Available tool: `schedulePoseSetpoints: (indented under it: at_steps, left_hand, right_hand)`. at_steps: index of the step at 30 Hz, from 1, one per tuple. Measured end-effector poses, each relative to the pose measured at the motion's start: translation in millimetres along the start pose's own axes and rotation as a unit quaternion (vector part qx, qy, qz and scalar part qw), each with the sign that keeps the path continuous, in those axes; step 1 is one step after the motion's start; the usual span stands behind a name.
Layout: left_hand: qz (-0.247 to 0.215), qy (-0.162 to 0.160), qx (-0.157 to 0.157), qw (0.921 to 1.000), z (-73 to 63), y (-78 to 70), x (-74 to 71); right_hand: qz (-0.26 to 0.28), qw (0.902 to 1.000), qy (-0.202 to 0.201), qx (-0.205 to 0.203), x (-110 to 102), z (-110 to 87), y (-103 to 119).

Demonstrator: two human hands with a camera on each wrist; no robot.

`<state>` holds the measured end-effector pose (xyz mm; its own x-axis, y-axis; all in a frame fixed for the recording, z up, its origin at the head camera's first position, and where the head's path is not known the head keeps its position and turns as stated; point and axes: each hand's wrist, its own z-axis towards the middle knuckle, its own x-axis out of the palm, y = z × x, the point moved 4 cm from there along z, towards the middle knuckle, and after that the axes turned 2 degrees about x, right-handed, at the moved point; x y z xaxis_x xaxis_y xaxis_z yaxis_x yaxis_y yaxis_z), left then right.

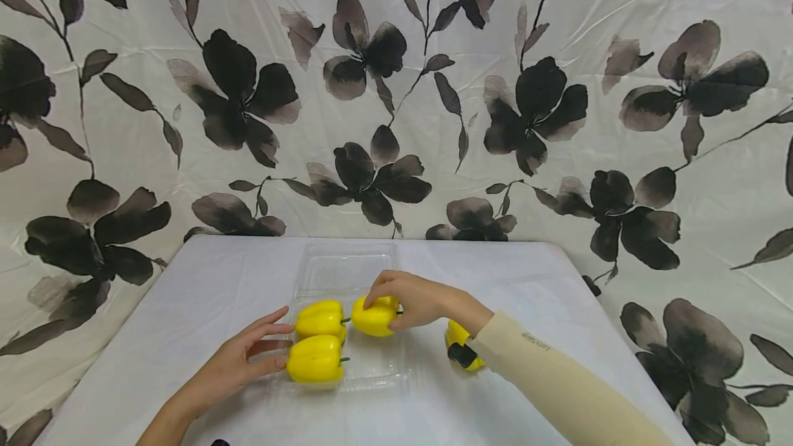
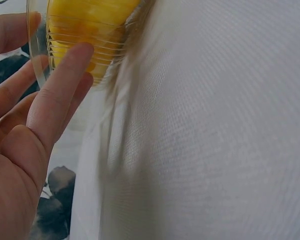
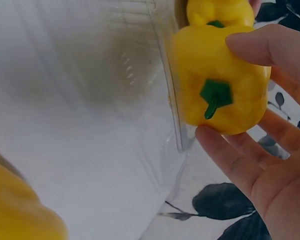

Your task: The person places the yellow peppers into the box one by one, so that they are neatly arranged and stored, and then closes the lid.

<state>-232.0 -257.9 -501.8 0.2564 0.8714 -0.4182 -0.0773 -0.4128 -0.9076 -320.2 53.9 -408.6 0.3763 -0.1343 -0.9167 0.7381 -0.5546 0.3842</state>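
Observation:
Yellow bell peppers with green stems are at the middle of the table. My right hand [image 1: 418, 296] grips one bell pepper [image 1: 373, 320] from above, over the right part of a clear plastic container [image 1: 381, 384]. In the right wrist view, thumb and fingers span this pepper [image 3: 190, 65] close to the container's rim. Two more bell peppers, a rear one [image 1: 318, 319] and a front one [image 1: 314, 360], lie in the container's left half. My left hand [image 1: 232, 363] rests its extended fingers against the container's left side, as the left wrist view shows at the ribbed wall [image 2: 107, 47].
The container's clear lid [image 1: 347, 270] lies folded back behind it. Another yellow bell pepper [image 1: 457, 333] sits on the white tablecloth [image 1: 526, 294] to the right, partly behind the right wrist and a black piece there. A floral curtain [image 1: 458, 157] hangs behind the table.

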Motion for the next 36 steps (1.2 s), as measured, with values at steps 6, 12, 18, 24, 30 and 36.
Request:
schedulePoseSetpoints:
  at_steps: [6, 12, 18, 24, 30, 36]
  left_hand:
    - [0.006, -0.002, 0.003, 1.0, -0.5, -0.9, 0.0]
    - [0.002, -0.001, 0.001, 1.0, -0.5, -0.7, 0.2]
    - [0.0, 0.0, -0.001, 1.0, -0.3, -0.8, 0.5]
    - [-0.001, -0.002, -0.003, 1.0, -0.5, -0.4, 0.5]
    - [0.0, -0.004, -0.003, 1.0, -0.3, -0.3, 0.3]
    - [0.001, -0.005, -0.003, 1.0, -0.4, -1.0, 0.5]
  right_hand:
    - [0.009, 0.9999, 0.004, 0.005, 5, 3.1, -4]
    - [0.019, 0.9998, 0.002, 0.006, 10, 4.2, -7]
    - [0.026, 0.9997, -0.002, 0.002, 13, 5.1, -11]
    - [0.027, 0.9996, -0.005, -0.003, 16, 4.4, -12]
    - [0.03, 0.9994, -0.011, -0.009, 19, 3.3, -16]
    - [0.039, 0.999, -0.017, -0.015, 23, 2.6, -19]
